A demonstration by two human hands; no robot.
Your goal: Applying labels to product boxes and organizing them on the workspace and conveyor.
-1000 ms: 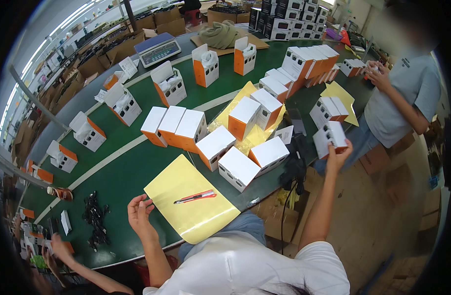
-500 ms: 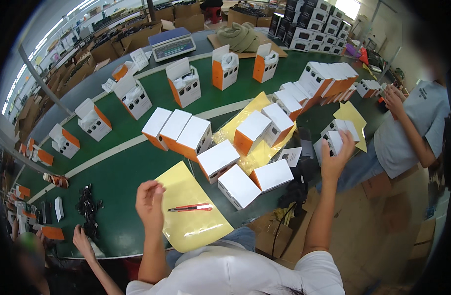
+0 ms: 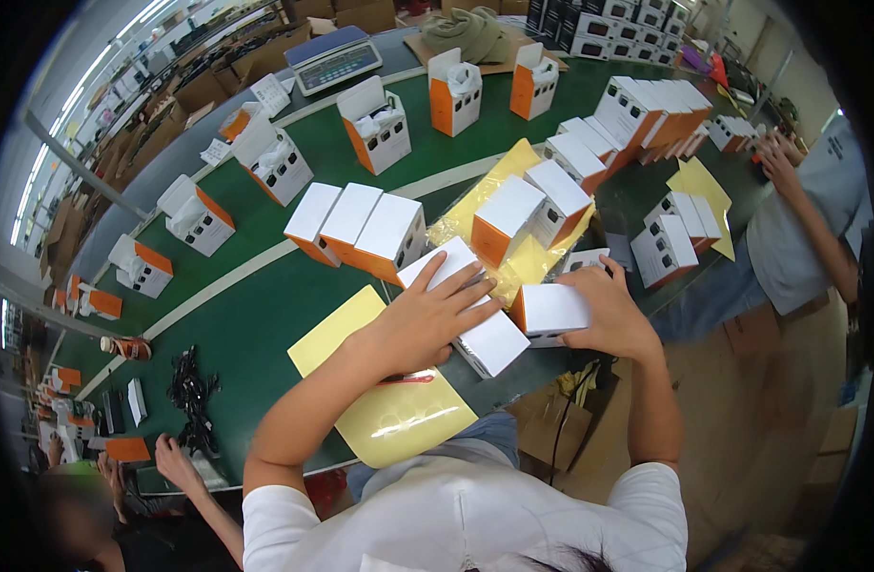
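Note:
My left hand (image 3: 423,319) lies with fingers spread over the tops of two white-and-orange cartons, one behind (image 3: 447,259) and one in front (image 3: 494,345). My right hand (image 3: 609,310) grips the right end of another white-and-orange carton (image 3: 553,307), thumb at its near side. Beneath my left forearm lies a yellow sheet (image 3: 408,429). A red utility knife (image 3: 418,378) rests on it, partly hidden by my arm.
Closed cartons (image 3: 361,224) stand ahead; two more (image 3: 542,202) sit on yellow plastic film (image 3: 447,229). Open cartons (image 3: 375,124) line the green belt (image 3: 218,296). Black cables (image 3: 191,396) lie left. Co-workers' hands (image 3: 175,464) show left, another person (image 3: 809,229) right.
My left hand has moved right from above the yellow sheet onto the cartons. My right hand has left the cartons at the right and taken hold of the nearer one.

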